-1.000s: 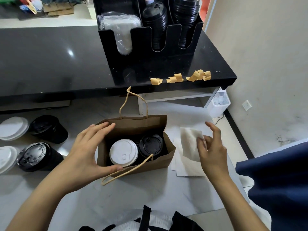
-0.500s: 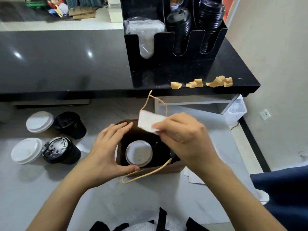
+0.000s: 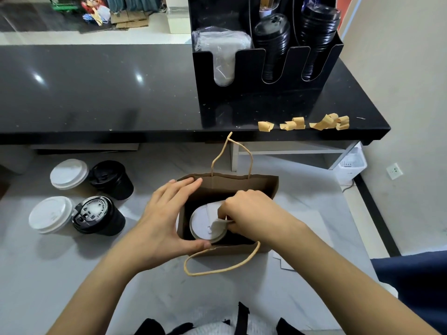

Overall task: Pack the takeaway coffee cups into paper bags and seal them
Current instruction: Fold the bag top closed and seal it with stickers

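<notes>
A brown paper bag (image 3: 263, 184) with twine handles stands open on the pale counter. Inside it a white-lidded cup (image 3: 202, 226) shows; a second cup beside it is hidden under my right hand. My left hand (image 3: 167, 218) holds the bag's left side, fingers on the far rim and thumb on the near rim. My right hand (image 3: 251, 213) reaches into the bag and pinches a white napkin (image 3: 217, 224) over the white lid. To the left stand several more cups: two white-lidded cups (image 3: 69, 174) (image 3: 50, 215) and two black cups (image 3: 111, 176) (image 3: 96, 215).
A black raised counter (image 3: 96, 88) runs behind, bearing a black lid organiser (image 3: 263, 64) and several curled brown tape pieces (image 3: 319, 123) near its edge. White papers (image 3: 285, 262) lie right of the bag. A dark blue cloth (image 3: 411, 276) is at the right.
My right hand picked up the napkin from the right of the bag, carried it over the bag, and now lowers it inside onto the cups. My left hand kept hold of the bag.
</notes>
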The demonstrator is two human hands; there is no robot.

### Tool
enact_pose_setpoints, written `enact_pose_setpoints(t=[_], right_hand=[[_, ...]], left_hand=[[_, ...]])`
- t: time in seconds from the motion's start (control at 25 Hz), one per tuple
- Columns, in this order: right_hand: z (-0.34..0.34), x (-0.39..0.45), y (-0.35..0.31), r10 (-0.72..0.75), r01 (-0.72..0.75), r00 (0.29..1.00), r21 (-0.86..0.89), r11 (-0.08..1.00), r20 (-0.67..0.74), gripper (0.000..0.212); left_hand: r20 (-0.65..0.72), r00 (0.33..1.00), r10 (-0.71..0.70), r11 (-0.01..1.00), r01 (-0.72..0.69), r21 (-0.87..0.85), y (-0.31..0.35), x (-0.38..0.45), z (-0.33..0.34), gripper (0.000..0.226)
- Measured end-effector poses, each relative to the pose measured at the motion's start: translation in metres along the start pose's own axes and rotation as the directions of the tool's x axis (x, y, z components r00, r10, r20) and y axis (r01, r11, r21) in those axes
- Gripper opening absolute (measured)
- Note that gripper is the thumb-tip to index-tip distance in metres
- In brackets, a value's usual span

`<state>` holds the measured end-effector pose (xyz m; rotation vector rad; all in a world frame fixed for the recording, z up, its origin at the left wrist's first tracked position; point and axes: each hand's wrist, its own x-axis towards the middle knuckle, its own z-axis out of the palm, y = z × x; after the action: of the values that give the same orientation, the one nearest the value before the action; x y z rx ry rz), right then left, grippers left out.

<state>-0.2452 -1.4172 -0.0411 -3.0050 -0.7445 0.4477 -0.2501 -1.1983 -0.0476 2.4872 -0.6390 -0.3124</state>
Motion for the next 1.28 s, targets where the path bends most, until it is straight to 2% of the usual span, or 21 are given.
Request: enact_pose_setpoints(t=[0.12,0.2,0.32,0.4,0.56,0.68,0.72,0.8,0.88,0.96,1.04,1.16,1.28], right_hand=[[0.0,-0.006,0.0,-0.029,0.028,1.0,0.085,0.996,0.008,0.019],[0.0,-0.009,-0.001,-0.06,0.056,0.998,0.18,0.982,0.015,0.029],[-0.002,-0.011,-0.004,-0.034,-0.004,0.992,0.301,0.954,0.121,0.052],[-0.004,-0.012,-0.005,0.002,-0.038,0.993,0.31,0.95,0.116,0.053],[-0.006,-0.021,0.01,0.062,-0.031,0.995,0.348,0.937,-0.079,0.039],[0.0,-0.035,0.024,0.107,0.018,0.955,0.415,0.91,-0.275,0.03],[0.005,-0.04,0.028,0.124,0.05,0.922,0.432,0.901,-0.366,0.027],[0.013,-0.049,0.036,0.186,0.092,0.812,0.437,0.895,-0.553,0.018],[0.02,-0.058,0.042,0.292,0.076,0.712,0.483,0.872,-0.639,0.009],[0.028,-0.066,0.046,0.396,0.05,0.656,0.56,0.827,-0.642,0.008],[0.037,-0.072,0.049,0.481,0.022,0.63,0.633,0.774,-0.61,0.014],[0.051,-0.079,0.049,0.552,0.001,0.642,0.72,0.694,-0.533,0.015],[0.059,-0.084,0.048,0.564,-0.009,0.661,0.746,0.666,-0.495,0.021]], left_hand=[[0.0,1.0,-0.002,1.0,0.002,-0.006,0.001,0.0,0.0,0.117],[0.002,1.0,-0.003,1.0,0.003,-0.003,0.001,0.001,0.0,0.117],[-0.008,1.0,0.007,1.0,-0.007,0.001,0.001,0.001,0.0,0.116],[-0.016,1.0,0.008,1.0,-0.008,-0.007,0.0,0.001,0.001,0.116],[-0.034,0.999,0.013,1.0,-0.013,-0.005,-0.002,0.0,0.002,0.113],[-0.054,0.998,0.021,1.0,-0.021,-0.004,-0.003,0.0,0.002,0.105],[-0.062,0.998,0.019,1.0,-0.02,-0.008,-0.003,0.0,0.002,0.101],[-0.085,0.996,0.012,1.0,-0.013,-0.011,-0.003,0.0,0.003,0.092],[-0.113,0.993,0.015,1.0,-0.016,-0.006,-0.002,0.0,0.003,0.083],[-0.132,0.991,0.028,1.0,-0.028,-0.001,-0.002,-0.001,0.004,0.074],[-0.158,0.987,0.035,0.999,-0.038,-0.018,-0.001,-0.002,0.004,0.067],[-0.256,0.966,0.029,0.992,-0.058,-0.108,-0.002,-0.005,0.003,0.049],[-0.365,0.931,-0.032,0.97,-0.059,-0.236,-0.006,-0.012,0.003,0.027]])
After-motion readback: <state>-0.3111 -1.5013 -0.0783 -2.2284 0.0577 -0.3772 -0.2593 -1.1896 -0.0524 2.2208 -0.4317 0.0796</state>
